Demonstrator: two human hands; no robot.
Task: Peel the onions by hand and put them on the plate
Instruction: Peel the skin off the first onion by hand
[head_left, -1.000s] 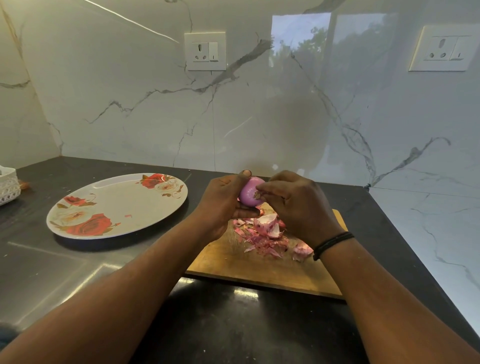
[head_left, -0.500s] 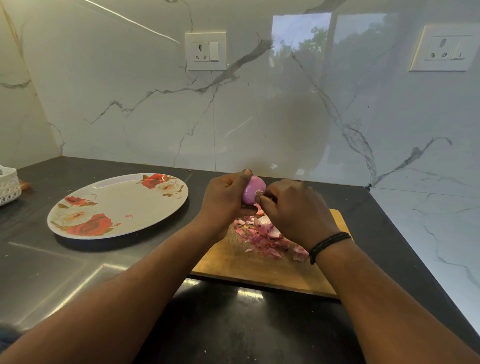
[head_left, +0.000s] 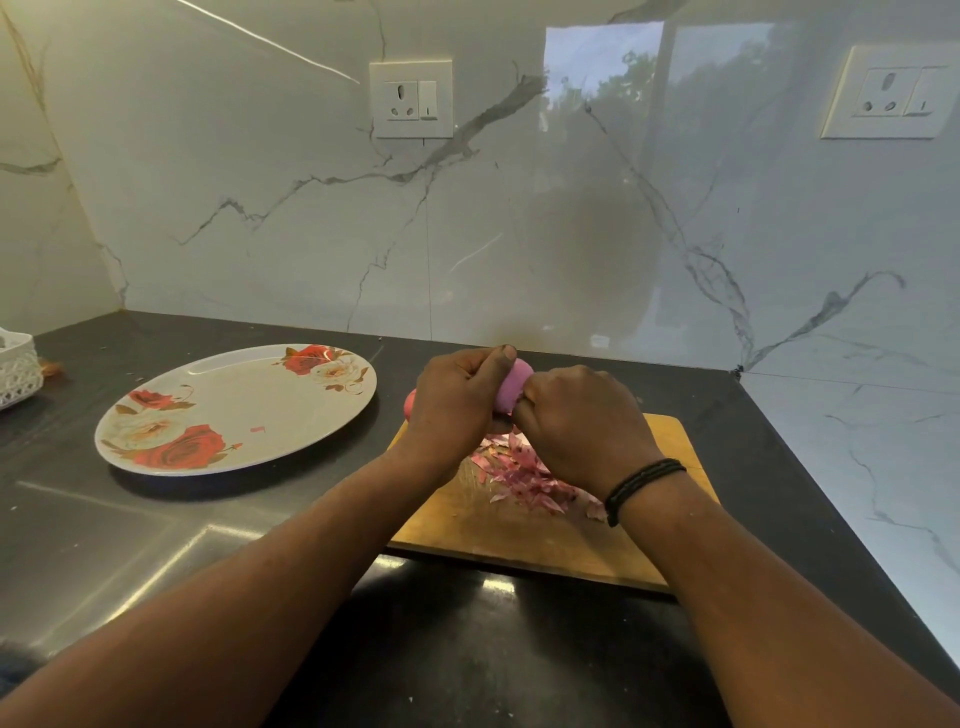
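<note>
The left hand (head_left: 457, 400) is wrapped around an onion (head_left: 511, 387), thumb laid over its top, holding it in the air above the far edge of the board (head_left: 524, 540). The right hand (head_left: 582, 421) is just beside it, fingers curled in against the onion's right end; they seem to pinch at skin there, though the fingertips are hidden behind the knuckles, so the exact hold is unclear. The visible part of the onion is smooth and pale pink, so it looks mostly bare. Something red (head_left: 410, 405) shows past the left hand's outer edge; whether it is another onion I cannot tell.

Peels (head_left: 524, 473) lie in a heap on the board under the hands. The plate (head_left: 208, 374) sits on the bench to the left of the board, near its far left corner, and carries no onion, only a small pink scrap.

The plate lies left of the onion, on the left hand's side, so that hand, already gripping it, is the nearer one to carry it across once the last skin is off.
</note>
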